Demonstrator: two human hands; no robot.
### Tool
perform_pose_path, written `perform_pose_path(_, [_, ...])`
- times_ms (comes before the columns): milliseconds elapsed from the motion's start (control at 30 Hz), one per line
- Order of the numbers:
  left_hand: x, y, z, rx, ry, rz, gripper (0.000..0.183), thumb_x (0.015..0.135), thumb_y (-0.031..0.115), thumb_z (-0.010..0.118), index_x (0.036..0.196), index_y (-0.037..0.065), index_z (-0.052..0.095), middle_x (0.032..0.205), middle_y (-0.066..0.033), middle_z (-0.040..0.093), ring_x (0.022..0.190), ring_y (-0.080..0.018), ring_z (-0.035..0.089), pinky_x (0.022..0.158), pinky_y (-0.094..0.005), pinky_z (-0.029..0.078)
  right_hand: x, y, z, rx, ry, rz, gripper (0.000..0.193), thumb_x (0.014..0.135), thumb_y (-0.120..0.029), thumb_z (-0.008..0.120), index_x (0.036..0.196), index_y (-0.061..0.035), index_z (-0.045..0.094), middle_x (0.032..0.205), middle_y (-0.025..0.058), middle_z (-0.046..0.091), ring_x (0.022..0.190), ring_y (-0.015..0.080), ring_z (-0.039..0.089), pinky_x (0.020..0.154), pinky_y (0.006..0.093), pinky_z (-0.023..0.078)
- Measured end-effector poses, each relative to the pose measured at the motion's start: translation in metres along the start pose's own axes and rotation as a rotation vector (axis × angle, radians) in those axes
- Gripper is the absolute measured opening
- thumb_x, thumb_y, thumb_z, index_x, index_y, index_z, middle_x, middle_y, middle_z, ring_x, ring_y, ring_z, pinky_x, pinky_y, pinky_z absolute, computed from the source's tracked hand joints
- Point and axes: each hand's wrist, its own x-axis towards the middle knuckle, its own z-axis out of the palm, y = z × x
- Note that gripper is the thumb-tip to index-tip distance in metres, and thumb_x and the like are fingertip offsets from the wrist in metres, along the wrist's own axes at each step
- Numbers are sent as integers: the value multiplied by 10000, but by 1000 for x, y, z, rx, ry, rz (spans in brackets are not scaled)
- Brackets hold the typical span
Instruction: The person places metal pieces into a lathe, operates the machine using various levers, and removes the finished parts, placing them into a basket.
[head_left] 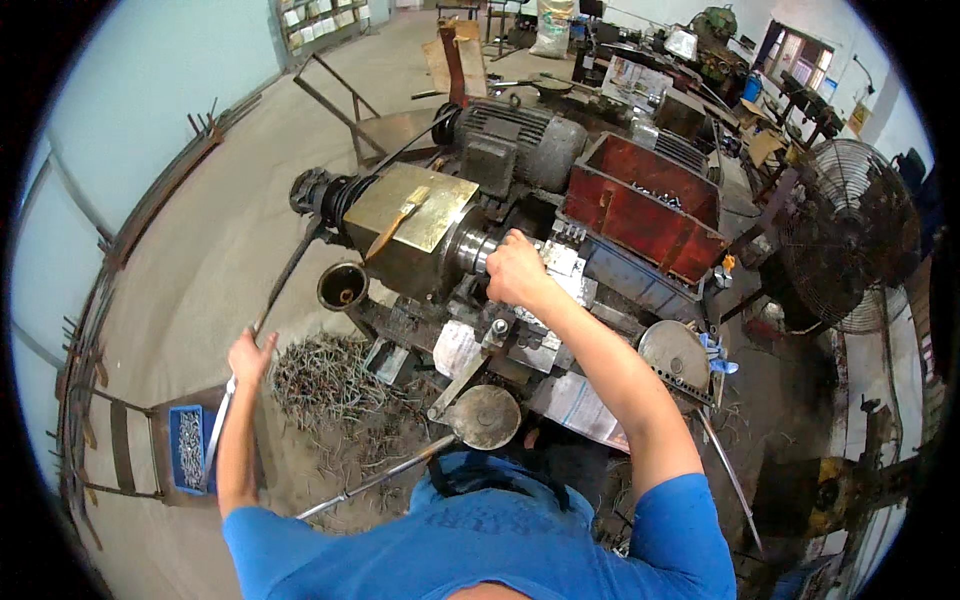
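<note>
My left hand (248,358) is out to the left, its fingers around a long thin metal bar (285,275). The bar slants from the rear end of the lathe's headstock (408,215) down toward a blue bin of small metal parts (190,448). At the machine's middle, my right hand (515,268) is closed right beside the shiny spindle nose (474,250). Its fingertips are turned away, so what they grip is hidden. A brush with a wooden handle (392,232) lies on top of the headstock.
A red metal box (645,205) with small parts stands behind the machine, near an electric motor (510,140). A heap of metal shavings (330,380) covers the floor at left. Round-plated levers (485,417) jut toward me. A large caged fan (845,235) stands at right.
</note>
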Motion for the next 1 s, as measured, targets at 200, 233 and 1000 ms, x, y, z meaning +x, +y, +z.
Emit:
perform_pose_path(200, [-55, 80, -50, -81, -75, -126, 445, 703, 417, 668, 841, 3, 586, 728, -234, 617, 724, -406, 612, 658, -480, 481, 0, -3, 6, 88, 84, 14, 179, 595, -190, 602, 675, -49, 678, 748, 137, 651, 831, 287, 586, 845, 343, 409])
perform_pose_path(233, [-57, 82, -48, -80, -52, -128, 441, 702, 409, 667, 839, -2, 585, 724, -240, 614, 726, -410, 611, 663, -482, 480, 0, -3, 7, 109, 82, 29, 182, 599, -183, 593, 686, -47, 679, 762, 142, 651, 845, 297, 587, 875, 355, 402])
perform_pose_path(1000, [-2, 49, -18, -885, -536, -74, 208, 790, 156, 617, 868, -26, 554, 627, -90, 564, 526, -167, 588, 475, -317, 467, -219, 126, -73, 308, 641, 517, 473, 552, -130, 606, 1016, -42, 644, 1272, 184, 471, 1073, 321, 501, 933, 377, 408])
